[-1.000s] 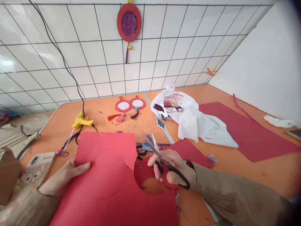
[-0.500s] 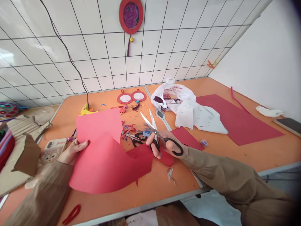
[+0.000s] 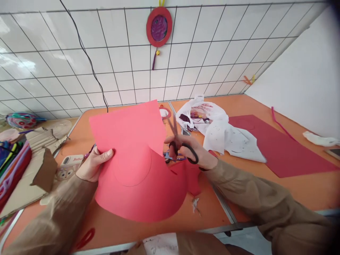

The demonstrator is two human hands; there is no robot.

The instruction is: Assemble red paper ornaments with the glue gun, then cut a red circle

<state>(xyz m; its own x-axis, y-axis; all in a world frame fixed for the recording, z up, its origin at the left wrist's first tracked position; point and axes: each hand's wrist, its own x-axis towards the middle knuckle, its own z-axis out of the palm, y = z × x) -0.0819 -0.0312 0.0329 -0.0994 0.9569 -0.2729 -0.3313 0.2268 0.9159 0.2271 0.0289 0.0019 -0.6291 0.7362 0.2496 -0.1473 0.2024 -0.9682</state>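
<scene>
My left hand [image 3: 95, 164] is closed on the left edge of a large sheet of red paper [image 3: 124, 131], thumb on top. The sheet is in front of me over the orange table [image 3: 300, 191], its lower part curving, with a round outline drawn on it. My right hand [image 3: 198, 150] is closed around the black handles of the scissors [image 3: 190, 153]; the blades point up and stand apart, just beside the sheet's right edge.

Left of the sheet lie a phone case [image 3: 67, 168] with a cartoon face, torn cardboard [image 3: 44, 171] and a bundle of colourful fuzzy stems [image 3: 16, 164]. A red loop [image 3: 85, 237] rests near the table's front edge. Beyond the scissors sits an open white plastic bag [image 3: 217, 110] with small colourful pieces inside, and crumpled white material [image 3: 236, 141] spreads beside it. Farther right, a dark red sheet [image 3: 278, 152] lies flat, a magenta stem [image 3: 283, 129] near its far edge.

The table meets a wall of white tiles [image 3: 209, 30] with dark joints. On it hangs a red round ornament [image 3: 159, 26] with a purple centre, a yellow bell and a purple tassel below. A dark cable [image 3: 91, 67] runs down the wall on the left, and a plain white panel [image 3: 310, 74] closes the right side.
</scene>
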